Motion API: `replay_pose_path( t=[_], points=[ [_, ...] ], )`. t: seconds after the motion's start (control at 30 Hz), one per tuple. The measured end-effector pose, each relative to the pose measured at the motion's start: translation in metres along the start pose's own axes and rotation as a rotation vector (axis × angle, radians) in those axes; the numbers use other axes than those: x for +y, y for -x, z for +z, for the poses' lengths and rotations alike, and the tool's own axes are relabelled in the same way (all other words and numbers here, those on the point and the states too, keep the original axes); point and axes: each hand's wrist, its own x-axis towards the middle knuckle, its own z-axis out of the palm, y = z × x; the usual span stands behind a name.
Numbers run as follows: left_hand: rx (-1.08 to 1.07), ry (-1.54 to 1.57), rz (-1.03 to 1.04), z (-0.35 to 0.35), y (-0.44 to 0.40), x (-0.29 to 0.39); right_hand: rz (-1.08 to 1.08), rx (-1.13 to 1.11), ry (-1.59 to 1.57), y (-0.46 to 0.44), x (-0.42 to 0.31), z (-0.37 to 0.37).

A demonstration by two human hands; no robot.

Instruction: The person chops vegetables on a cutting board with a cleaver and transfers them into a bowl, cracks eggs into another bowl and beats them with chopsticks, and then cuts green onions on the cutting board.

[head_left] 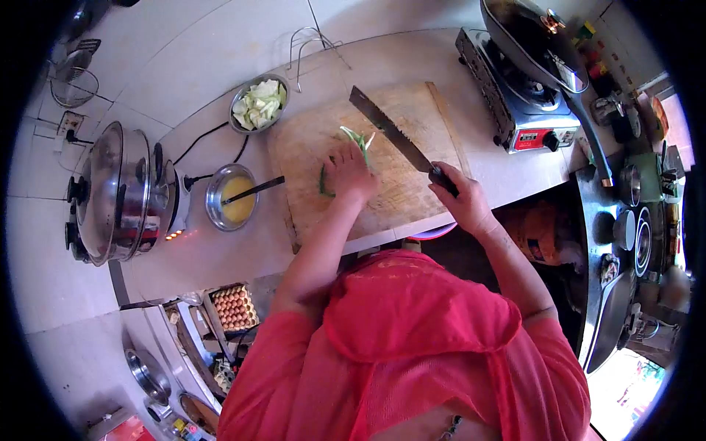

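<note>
My left hand [348,173] lies over a small bunch of green onions [360,140] on the wooden cutting board [309,143], its fingers curled down onto them. White tips stick out beyond the fingers, and a green end shows by the wrist side; the middle is hidden under the hand. In my right hand [463,197] is the dark handle of a long kitchen knife [393,132]. Its blade, with a toothed edge, points up and left above the board, apart from the onions.
Left of the board stand a bowl of chopped cabbage [259,104], a metal bowl of yellow liquid [234,198] with a dark utensil across it, and a lidded steamer [121,195]. A gas stove [537,125] bearing a wok [526,44] is at right, its handle jutting forward.
</note>
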Motion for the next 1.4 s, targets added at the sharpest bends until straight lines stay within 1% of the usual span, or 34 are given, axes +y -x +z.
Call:
replay_pose_path(
  t=[0.07, 0.13, 0.2, 0.23, 0.27, 0.3, 0.33, 0.37, 0.4, 0.43, 0.47, 0.5, 0.53, 0.57, 0.6, 0.67, 0.73, 0.77, 0.8, 0.87, 0.97, 1.0, 1.07, 1.1, 1.13, 1.17, 1.2, 1.23, 1.27, 1.3, 1.33, 1.37, 1.4],
  points=[
    [-0.013, 0.065, 0.074, -0.005, 0.002, -0.014, -0.073, 0.065, 0.091, -0.004, -0.001, 0.002],
    [0.015, 0.16, 0.124, -0.013, 0.008, -0.028, -0.036, 0.08, 0.33, -0.008, 0.0, 0.011],
    [0.114, 0.148, 0.158, -0.008, 0.012, -0.04, -0.018, 0.119, 0.522, -0.01, 0.016, 0.024],
    [0.158, 0.151, 0.211, -0.006, 0.014, -0.04, 0.093, 0.04, 0.588, -0.01, 0.021, 0.03],
    [0.221, 0.253, 0.257, -0.008, 0.019, -0.037, 0.239, -0.026, 0.569, -0.005, 0.018, 0.032],
    [0.265, 0.371, 0.323, -0.009, 0.024, -0.037, 0.144, 0.054, 0.657, 0.009, 0.041, 0.054],
    [0.31, 0.238, 0.405, -0.008, 0.027, -0.038, 0.131, -0.014, 0.776, 0.013, 0.053, 0.073],
    [0.461, 0.297, 0.498, -0.01, 0.032, -0.024, 0.203, -0.025, 0.685, 0.013, 0.045, 0.073],
    [0.456, 0.272, 0.56, -0.016, 0.033, -0.012, 0.286, -0.141, 0.573, 0.004, 0.038, 0.075],
    [0.433, 0.261, 0.679, -0.021, 0.032, -0.004, 0.205, 0.224, 0.299, 0.001, 0.06, 0.104],
    [0.444, 0.239, 0.848, -0.025, 0.029, 0.012, 0.292, 0.28, 0.252, -0.007, 0.076, 0.124],
    [0.361, 0.202, 0.851, -0.023, 0.024, 0.018, 0.403, 0.294, -0.028, -0.012, 0.064, 0.117],
    [0.319, 0.223, 0.877, -0.021, 0.016, 0.024, 0.265, 0.286, 0.299, -0.014, 0.075, 0.124],
    [0.249, 0.11, 0.927, -0.014, 0.005, 0.033, 0.138, 0.326, 0.641, -0.015, 0.085, 0.131],
    [0.205, -0.024, 0.949, -0.011, -0.002, 0.034, 0.162, 0.314, 0.716, 0.006, 0.061, 0.116],
    [0.029, -0.256, 0.947, -0.008, -0.014, 0.042, 0.073, 0.476, 0.613, 0.045, 0.053, 0.098],
    [-0.003, -0.32, 0.984, -0.004, -0.016, 0.047, 0.087, 0.489, 0.714, 0.074, 0.055, 0.092],
    [0.069, -0.283, 1.041, -0.005, -0.013, 0.046, 0.081, 0.445, 0.643, 0.093, 0.049, 0.08],
    [0.143, -0.244, 1.095, -0.002, 0.0, 0.049, 0.136, 0.48, 0.648, 0.117, 0.05, 0.077],
    [0.118, -0.233, 1.171, -0.022, 0.023, 0.062, 0.229, 0.526, 0.636, 0.144, 0.048, 0.072],
    [0.044, -0.274, 0.976, -0.014, 0.014, 0.072, 0.213, 0.474, 0.609, 0.187, 0.048, 0.053],
    [0.032, -0.282, 0.943, -0.011, 0.012, 0.075, 0.232, 0.481, 0.566, 0.205, 0.043, 0.042],
    [-0.017, -0.277, 0.933, -0.005, 0.01, 0.084, 0.255, 0.482, 0.479, 0.244, 0.029, 0.02],
    [-0.053, -0.267, 0.933, 0.0, 0.008, 0.087, 0.303, 0.519, 0.493, 0.258, 0.041, 0.018],
    [-0.101, -0.238, 0.936, 0.005, 0.006, 0.09, 0.387, 0.506, 0.498, 0.279, 0.029, 0.003],
    [-0.145, -0.217, 0.933, 0.008, -0.002, 0.088, 0.403, 0.566, 0.447, 0.295, 0.036, -0.003],
    [-0.173, -0.199, 0.925, 0.007, -0.013, 0.083, 0.431, 0.563, 0.297, 0.314, 0.032, -0.016],
    [-0.195, -0.178, 0.908, 0.008, -0.02, 0.081, 0.52, 0.564, 0.215, 0.33, 0.031, -0.024],
    [-0.074, -0.184, 0.941, 0.023, -0.038, 0.071, 0.449, 0.537, 0.389, 0.341, 0.047, -0.022],
    [-0.053, -0.18, 0.894, 0.01, -0.016, 0.081, 0.497, 0.55, 0.311, 0.348, 0.046, -0.024],
    [-0.129, -0.167, 0.844, 0.014, -0.027, 0.079, 0.458, 0.577, 0.268, 0.356, 0.05, -0.021],
    [-0.139, -0.195, 0.751, 0.014, -0.028, 0.083, 0.458, 0.514, 0.235, 0.365, 0.039, -0.031],
    [-0.151, -0.223, 0.671, 0.011, -0.025, 0.088, 0.435, 0.576, 0.261, 0.373, 0.048, -0.025]
  ],
)
